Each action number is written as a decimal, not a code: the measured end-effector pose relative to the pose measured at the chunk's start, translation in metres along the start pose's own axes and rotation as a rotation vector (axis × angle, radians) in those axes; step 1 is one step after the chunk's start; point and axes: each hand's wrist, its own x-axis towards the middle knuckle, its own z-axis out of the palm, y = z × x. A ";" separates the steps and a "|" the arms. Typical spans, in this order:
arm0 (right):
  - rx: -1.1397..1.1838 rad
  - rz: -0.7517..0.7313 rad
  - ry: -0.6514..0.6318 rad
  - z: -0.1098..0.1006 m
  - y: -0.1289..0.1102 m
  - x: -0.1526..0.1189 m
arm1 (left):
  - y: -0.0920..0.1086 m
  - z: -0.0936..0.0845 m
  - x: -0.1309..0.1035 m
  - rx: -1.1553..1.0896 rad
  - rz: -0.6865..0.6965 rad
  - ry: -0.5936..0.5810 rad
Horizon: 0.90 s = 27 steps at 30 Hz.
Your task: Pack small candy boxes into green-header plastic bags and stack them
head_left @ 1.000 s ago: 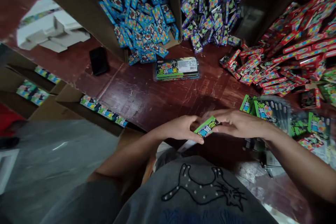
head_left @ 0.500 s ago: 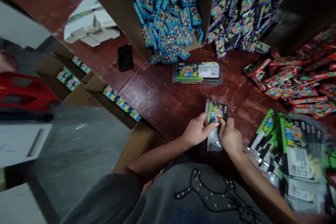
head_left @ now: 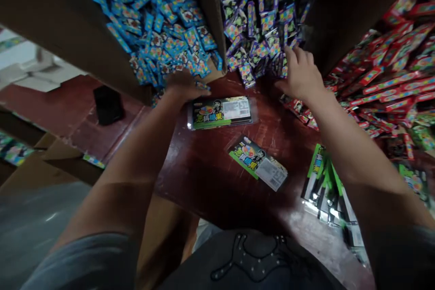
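My left hand (head_left: pixel 183 87) reaches to the front of the heap of blue candy packets (head_left: pixel 170 41). Its thumb is stretched out and the other fingers are dark and blurred against the packets. My right hand (head_left: pixel 302 74) is at the right front edge of the heap of purple candy packets (head_left: pixel 251 50), fingers and thumb apart, with no packet visibly held. A small stack of printed clear candy packs (head_left: pixel 220 112) lies just in front of my left hand. Closer to me, a single printed pack (head_left: pixel 258 162) with a green edge lies slanted on the dark red table (head_left: pixel 210 190).
Cardboard walls (head_left: pixel 207 4) divide the heaps. Red candy packets (head_left: pixel 390 81) spread at the right, beyond my right forearm. A fanned pile of green-edged packs (head_left: pixel 326 186) lies below that forearm. At left are a black phone (head_left: pixel 108 105) and white cartons (head_left: pixel 37 65).
Both hands have let go of the printed pack, which now lies slanted on the table. My left hand has moved forward to the blue packets, my right to the purple ones. The view has shifted.
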 end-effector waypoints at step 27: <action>0.219 -0.126 -0.482 -0.026 0.001 -0.266 | 0.172 0.055 -0.247 -0.184 0.586 -0.529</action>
